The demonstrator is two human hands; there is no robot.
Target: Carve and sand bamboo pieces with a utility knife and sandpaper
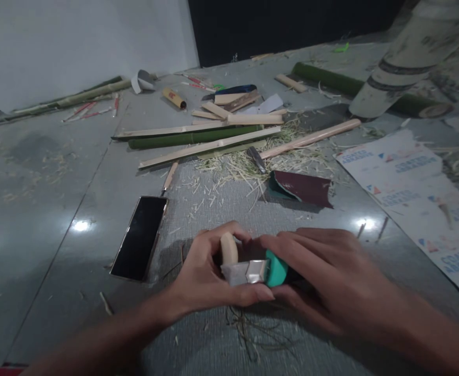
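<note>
Near the bottom centre, my left hand [209,271] curls around a pale curved piece of bamboo [229,249], its thumb stretched beneath a metal blade. The short, wide blade [243,272] lies against the lower end of the bamboo piece. It belongs to a tool with a teal and black handle [276,268], and my right hand [323,271] is wrapped round that handle. The fingertips of both hands are close together. Thin dark fibres [253,331] lie on the floor just below my hands.
A black phone [139,237] lies left of my hands. Ahead are a hammer [308,140], maroon sandpaper [306,188], split bamboo strips [209,148] and shavings [229,169]. Printed paper sheets [413,183] are at the right, with a green bamboo pole [331,80] behind.
</note>
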